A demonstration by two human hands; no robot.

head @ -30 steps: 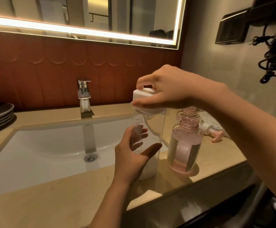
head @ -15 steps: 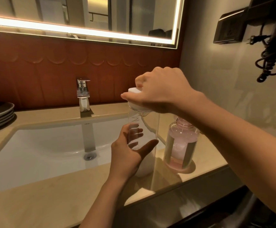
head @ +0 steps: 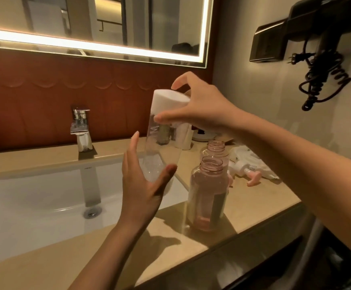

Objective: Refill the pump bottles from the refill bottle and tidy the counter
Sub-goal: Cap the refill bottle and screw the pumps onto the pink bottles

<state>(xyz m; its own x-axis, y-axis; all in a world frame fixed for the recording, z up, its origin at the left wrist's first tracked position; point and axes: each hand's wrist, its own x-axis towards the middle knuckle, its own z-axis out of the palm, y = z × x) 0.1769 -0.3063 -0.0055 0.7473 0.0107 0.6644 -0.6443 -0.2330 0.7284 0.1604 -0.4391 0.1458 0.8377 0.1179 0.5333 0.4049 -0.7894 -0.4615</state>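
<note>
Where the head view shows both forearms, I read the right hand (head: 203, 109) coming in from the right with thumb and fingers curled round the white cap (head: 168, 100) of the refill bottle (head: 162, 151), its forefinger lifted clear above the cap. The left hand (head: 141, 185) rises from below with fingers nearly straight behind the bottle's lower part and the thumb across the front of its base; it supports the bottle rather than clamping it. The refill bottle is clear, tilted, and held in the air over the right end of the sink (head: 45, 195), with only a pale trace visible near its base. Just right of it, two pump bottles stand on the counter (head: 258, 208) with open necks: the front pump bottle (head: 210, 193) holds pink liquid, and the rear pump bottle (head: 213, 150) is mostly hidden behind it, so I cannot tell its level. A pump head (head: 251, 178) lies on the counter beyond them. Compared with half a second ago, the refill bottle has left the counter and tilted, and the left fingers have straightened from a wrapped grip.
</note>
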